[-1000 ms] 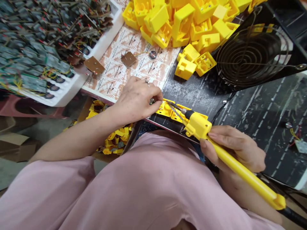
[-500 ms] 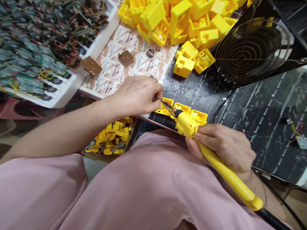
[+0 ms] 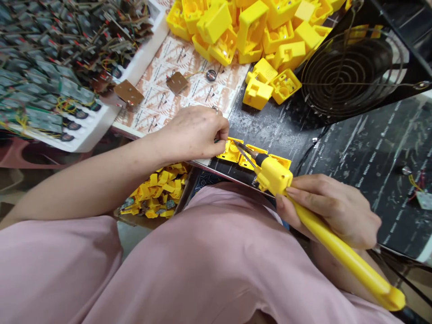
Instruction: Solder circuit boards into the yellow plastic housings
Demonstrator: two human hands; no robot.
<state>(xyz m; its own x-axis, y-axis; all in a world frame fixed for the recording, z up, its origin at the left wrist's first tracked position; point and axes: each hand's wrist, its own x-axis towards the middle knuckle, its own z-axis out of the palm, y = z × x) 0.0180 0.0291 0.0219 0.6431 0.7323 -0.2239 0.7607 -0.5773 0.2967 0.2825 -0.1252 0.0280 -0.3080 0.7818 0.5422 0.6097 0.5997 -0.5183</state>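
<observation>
My right hand (image 3: 332,209) is wrapped round a yellow soldering iron (image 3: 275,174), its cord end towards the lower right. The iron's dark tip and a thin metal tube beside it point left, over a row of small open yellow plastic housings (image 3: 230,150) at the table's front edge. My left hand (image 3: 199,132) is closed in a pinch by the leftmost housing. A small dark bit shows at its fingertips, but what they hold is hidden.
Yellow housings (image 3: 216,22) are heaped at the back, beside a black fan (image 3: 340,81). A white foam tray (image 3: 101,128) full of circuit boards stands left. A brown board (image 3: 177,83) lies on the patterned sheet. Below the edge sits a box of yellow parts (image 3: 162,186).
My right hand has drawn the soldering iron back to the right and slightly down, uncovering more of the leftmost housing. My left hand has stayed nearly in place.
</observation>
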